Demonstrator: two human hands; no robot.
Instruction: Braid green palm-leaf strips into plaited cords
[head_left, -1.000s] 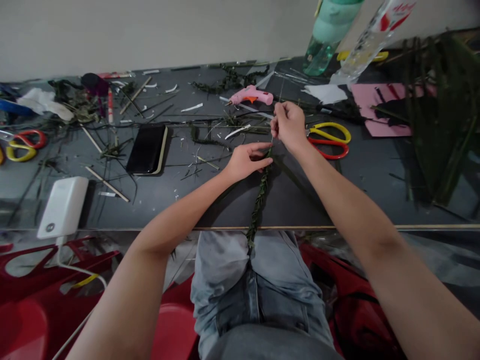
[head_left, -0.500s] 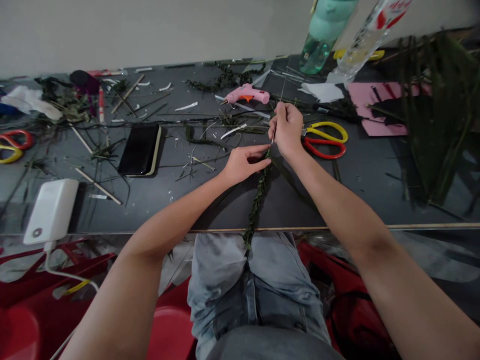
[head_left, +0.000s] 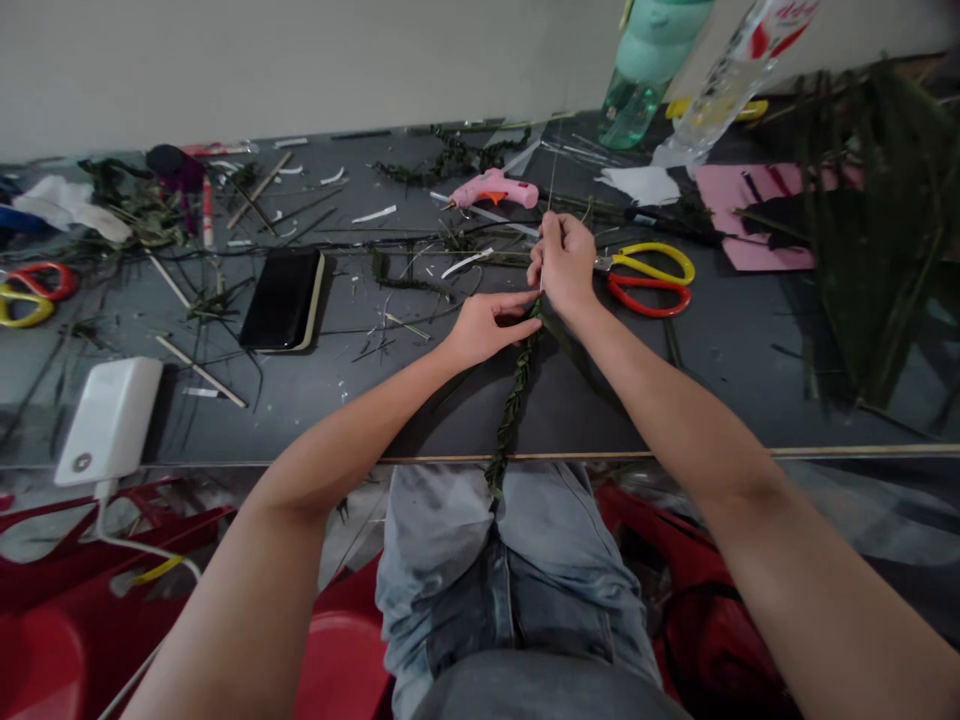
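A dark green braid of leaf strips [head_left: 513, 400] runs from the tabletop down over the front edge towards my lap. Near its upper end my left hand [head_left: 484, 328] pinches it between thumb and fingers. Just above, my right hand [head_left: 568, 262] is closed around a thin, pale wire-like strand [head_left: 553, 180], which rises past the fist and meets the braid's top below. Whether the strand is wire or a thin stick I cannot tell. A loose leaf strip [head_left: 577, 350] trails from the braid under my right forearm.
Right of my right hand lie red-and-yellow scissors [head_left: 651, 278]. Behind it is a pink glue gun [head_left: 493, 190]. Two bottles, a green one [head_left: 652, 75] and a clear one [head_left: 720, 95], stand at the back. A phone [head_left: 281, 300] and white power bank [head_left: 112, 415] lie left; leaves [head_left: 870, 240] are right.
My right hand has shifted slightly left and down, and the strand in it stands more upright. My left hand stays on the braid in the same place.
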